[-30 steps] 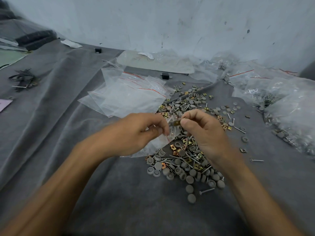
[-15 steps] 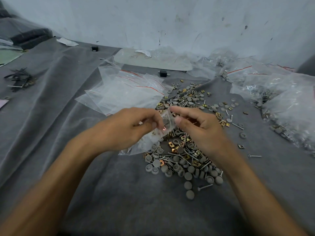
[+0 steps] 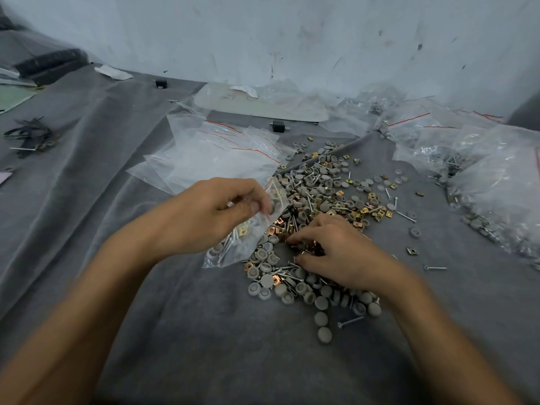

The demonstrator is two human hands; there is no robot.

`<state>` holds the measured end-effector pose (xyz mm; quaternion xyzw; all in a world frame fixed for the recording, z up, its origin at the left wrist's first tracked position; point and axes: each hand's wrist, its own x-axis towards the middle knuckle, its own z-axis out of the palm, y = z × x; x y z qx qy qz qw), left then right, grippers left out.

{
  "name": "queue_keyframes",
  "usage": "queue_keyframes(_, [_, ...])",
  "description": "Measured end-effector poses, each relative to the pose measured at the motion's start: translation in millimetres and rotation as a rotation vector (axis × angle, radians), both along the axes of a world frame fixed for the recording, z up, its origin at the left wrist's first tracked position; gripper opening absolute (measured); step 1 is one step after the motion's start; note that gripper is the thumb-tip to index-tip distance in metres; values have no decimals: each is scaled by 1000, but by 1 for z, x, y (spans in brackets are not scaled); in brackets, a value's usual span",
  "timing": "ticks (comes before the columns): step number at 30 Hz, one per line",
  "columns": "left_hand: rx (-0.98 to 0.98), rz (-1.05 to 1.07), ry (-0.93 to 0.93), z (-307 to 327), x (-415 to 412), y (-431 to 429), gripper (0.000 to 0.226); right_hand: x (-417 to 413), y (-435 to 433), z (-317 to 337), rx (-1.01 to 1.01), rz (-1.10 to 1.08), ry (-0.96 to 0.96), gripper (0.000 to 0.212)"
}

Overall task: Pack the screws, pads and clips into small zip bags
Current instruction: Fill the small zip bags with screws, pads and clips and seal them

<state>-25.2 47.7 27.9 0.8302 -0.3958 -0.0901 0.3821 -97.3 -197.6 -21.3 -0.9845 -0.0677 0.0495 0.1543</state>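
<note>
A loose pile [image 3: 318, 197] of grey round pads, silver screws and brass clips lies on the grey cloth [image 3: 117, 200] in the middle. My left hand [image 3: 216, 214] pinches the top of a small clear zip bag [image 3: 248, 238], which hangs down with screws, pads and a clip inside. My right hand [image 3: 336, 255] is down on the pile just right of the bag, fingers curled among brass clips [image 3: 280, 230]. Whether it holds one is hidden under the fingers.
A stack of empty zip bags [image 3: 216, 159] with red seal lines lies behind my left hand. Filled bags [image 3: 496, 182] are heaped along the right side by the wall. Stray screws [image 3: 435, 268] and clips lie right of the pile. Black ties [image 3: 29, 135] sit at far left.
My right hand left the bag's mouth and dropped onto the pile to the right. My left hand still holds the bag, which now hangs lower.
</note>
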Motion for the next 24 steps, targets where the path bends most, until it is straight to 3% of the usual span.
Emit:
queue_keyframes(3, [2, 2, 1, 0, -1, -1, 18, -1, -2, 1, -22, 12, 20, 43])
queue_keyframes(8, [2, -2, 4, 0, -1, -1, 18, -4, 2, -2, 3, 34, -52, 18])
queue_keyframes(15, [26, 6, 7, -1, -3, -3, 19, -6, 5, -4, 6, 26, -100, 14])
queue_keyframes(20, [24, 3, 12, 1, -4, -3, 19, -7, -4, 4, 221, -67, -220, 13])
queue_keyframes(24, [26, 1, 23, 3, -6, -4, 19, -9, -12, 9, 584, -162, -251, 11])
